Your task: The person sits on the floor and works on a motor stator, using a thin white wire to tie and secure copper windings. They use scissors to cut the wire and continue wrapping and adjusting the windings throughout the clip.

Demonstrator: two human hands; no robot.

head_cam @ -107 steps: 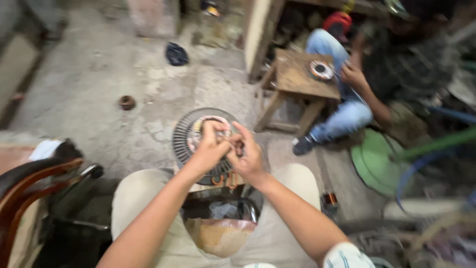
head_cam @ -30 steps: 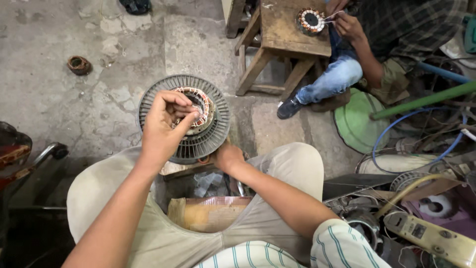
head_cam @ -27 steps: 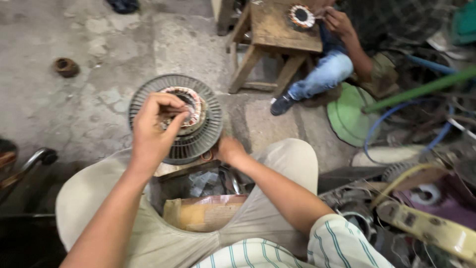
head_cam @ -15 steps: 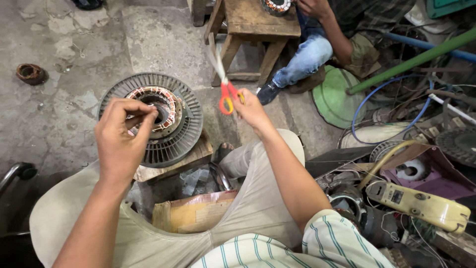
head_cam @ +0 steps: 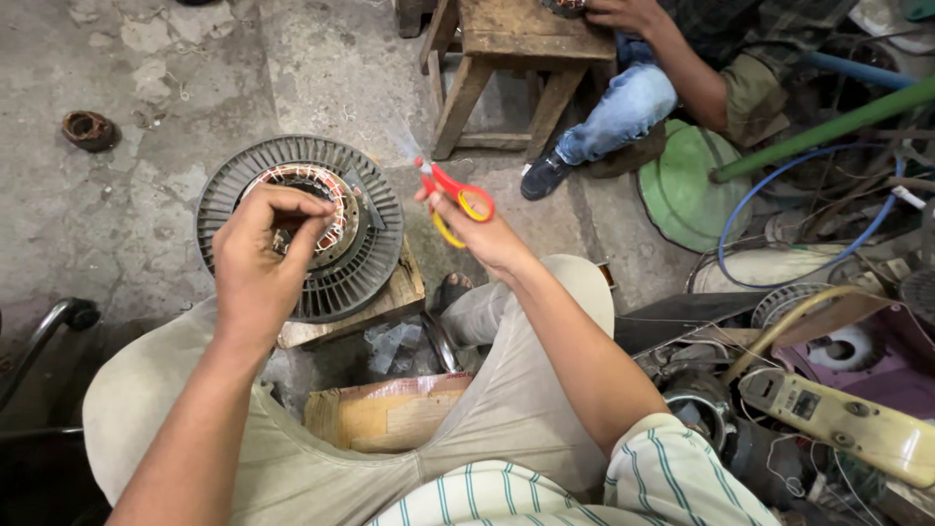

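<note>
**Two hands, one stator**

Head view: the left hand (head_cam: 261, 261) is pinched shut on something fine — too small to tell — over the stator (head_cam: 302, 239), which rests on a wood block (head_cam: 375, 304). Scissors (head_cam: 454, 202) are gripped in the closed right hand (head_cam: 487, 239), just beside. Any cut is best made with the strand held taut — blades kept off the copper windings.

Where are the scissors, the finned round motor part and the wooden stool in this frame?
scissors (head_cam: 458, 200), head view, on the red and yellow handle loops in the right hand (head_cam: 487, 239).
finned round motor part (head_cam: 365, 258), head view, on its grey finned rim.
wooden stool (head_cam: 531, 34), head view, on its seat top.
</note>
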